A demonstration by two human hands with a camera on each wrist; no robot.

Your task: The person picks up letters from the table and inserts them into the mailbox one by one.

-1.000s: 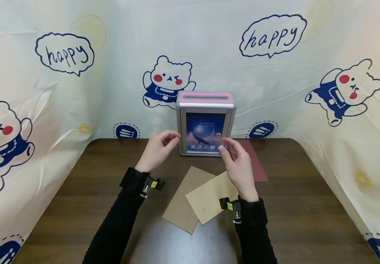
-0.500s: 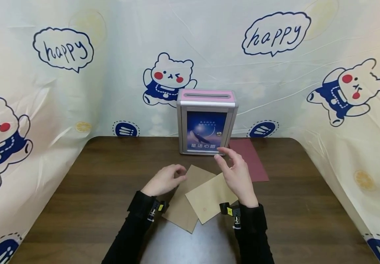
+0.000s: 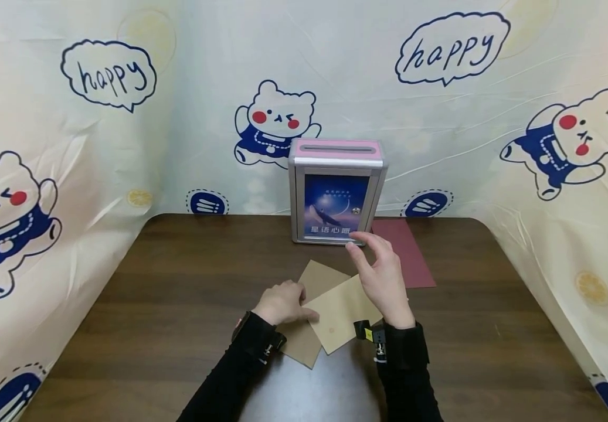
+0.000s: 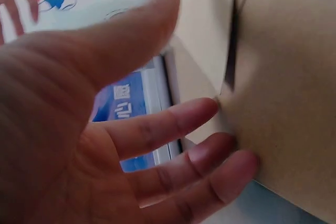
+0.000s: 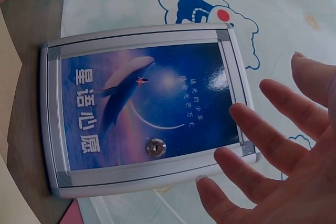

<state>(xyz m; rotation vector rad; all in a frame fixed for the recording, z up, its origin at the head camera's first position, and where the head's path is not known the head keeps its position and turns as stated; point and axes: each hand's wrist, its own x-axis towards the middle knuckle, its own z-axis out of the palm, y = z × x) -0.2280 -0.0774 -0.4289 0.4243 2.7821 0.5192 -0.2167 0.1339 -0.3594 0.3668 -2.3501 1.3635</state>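
1. The left hand (image 3: 282,302) lies low on the two overlapping brown envelopes in the near middle of the table (image 3: 177,281). Its fingers are almost straight and relaxed. In the left wrist view the fingertips (image 4: 231,169) touch the paper; nothing is pinched.
2. The darker envelope (image 3: 311,280) lies under the lighter envelope (image 3: 340,313). The left hand rests at the left edge, where the two sheets meet.
3. The right hand (image 3: 383,272) is above the right corner of the lighter envelope, fingers spread and loose, holding nothing. I cannot tell if it touches the paper.
4. The fingertips of the right hand are just beside the lower right front corner of the box (image 3: 337,190); in the right wrist view there is a small gap between them.
5. The box stands upright at the far middle of the table, with a pink top, a slot and a blue picture on the front.
6. A red envelope (image 3: 406,252) lies flat to the right of the box, behind the right hand.
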